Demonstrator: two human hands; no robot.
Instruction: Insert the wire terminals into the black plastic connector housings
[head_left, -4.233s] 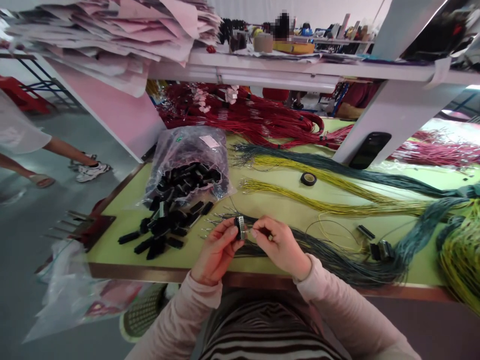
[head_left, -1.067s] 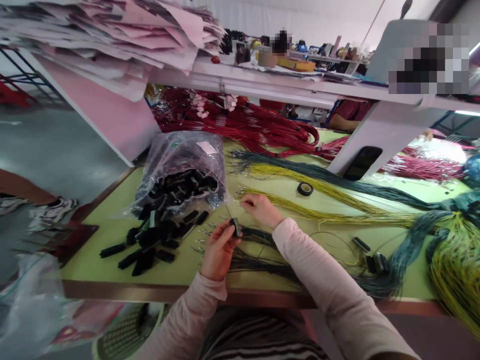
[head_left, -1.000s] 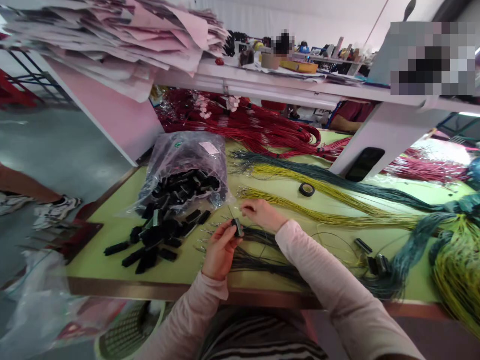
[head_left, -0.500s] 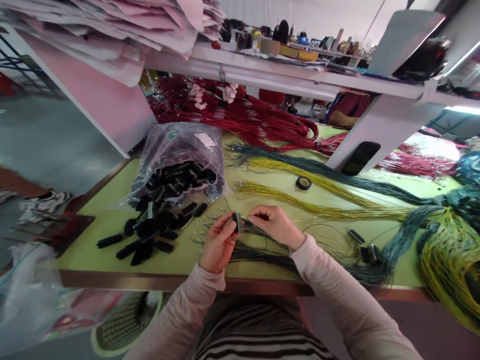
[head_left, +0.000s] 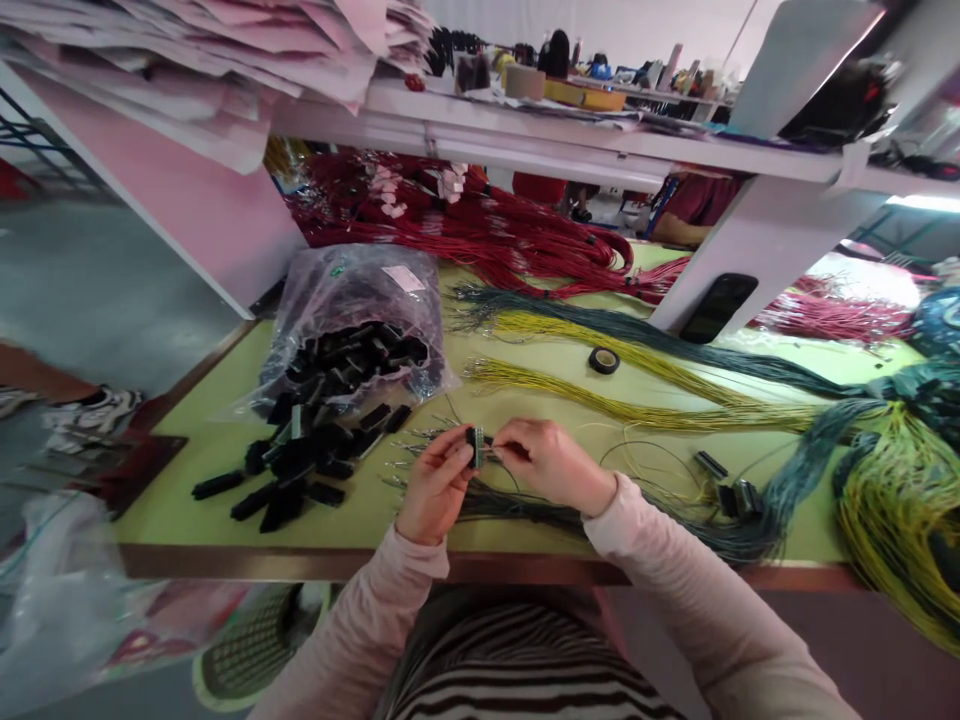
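My left hand (head_left: 437, 487) is closed on a small black connector housing (head_left: 475, 447), its face with rows of holes turned to the right. Pinched in my right hand (head_left: 551, 462) is a thin wire (head_left: 488, 450), its end at that face; whether it sits inside a hole I cannot tell. Beneath both hands a bundle of dark green wires (head_left: 517, 505) lies along the table, with metal terminals at its left end. Several loose black connector housings (head_left: 311, 455) are heaped to the left, spilling from a clear plastic bag (head_left: 360, 285).
Yellow wires (head_left: 600, 400) and a roll of black tape (head_left: 604, 360) lie beyond my hands. Red wire bundles (head_left: 480, 235) fill the back under the shelf (head_left: 540, 130). A few connectors (head_left: 739, 498) rest at the right. A phone (head_left: 718, 308) leans on the upright.
My right hand has shifted slightly left, closer to the connector housing, and the housing's holed face has turned more into view. The whole view has moved a little.
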